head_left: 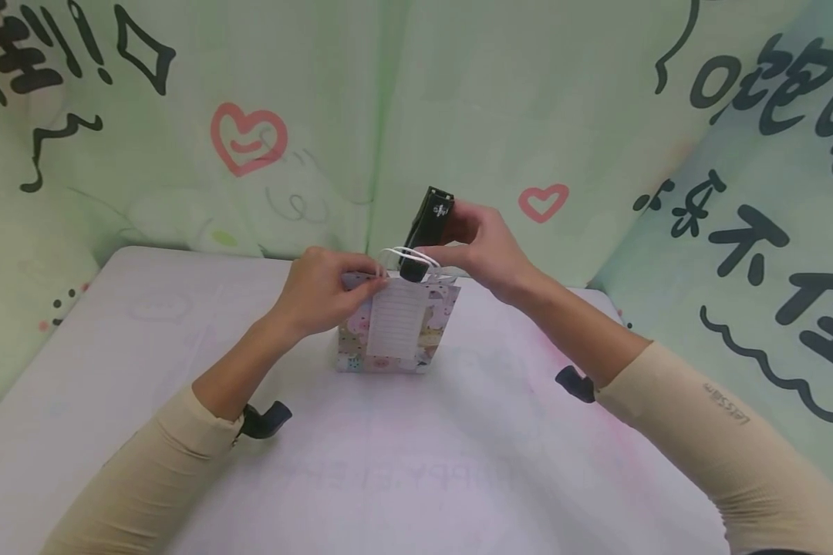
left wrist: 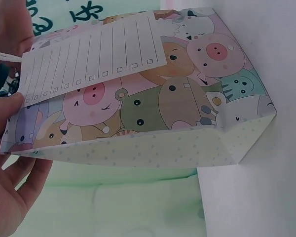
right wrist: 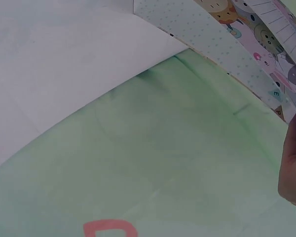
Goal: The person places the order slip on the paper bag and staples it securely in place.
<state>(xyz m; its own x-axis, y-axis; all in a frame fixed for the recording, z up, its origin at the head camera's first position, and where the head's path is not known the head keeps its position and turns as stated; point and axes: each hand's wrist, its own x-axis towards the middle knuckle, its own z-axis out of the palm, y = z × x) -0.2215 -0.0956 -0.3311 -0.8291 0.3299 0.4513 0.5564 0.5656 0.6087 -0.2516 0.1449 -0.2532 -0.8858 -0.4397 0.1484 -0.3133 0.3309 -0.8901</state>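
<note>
A paper gift bag [head_left: 444, 316] printed with cartoon animals stands on the table, with white cord handles [head_left: 406, 253] at its top. Flat against its front is a lined checklist sheet [head_left: 394, 320]. My left hand [head_left: 322, 293] pinches the bag's top rim near the sheet's upper left corner, thumb in front and fingers behind. The right hand [head_left: 482, 243] grips a black stapler [head_left: 430, 223], tilted with its lower end at the rim by the sheet's top edge and among the handles. In the left wrist view the sheet [left wrist: 96, 57] lies slanted over the animal print.
The white-covered table [head_left: 361, 462] reaches back to green cloth walls [head_left: 451, 92] with red hearts and black lettering. Dark wrist mounts [head_left: 267, 420] stick out by both sleeves. The bag's pale dotted side panel [right wrist: 197, 49] shows in the right wrist view.
</note>
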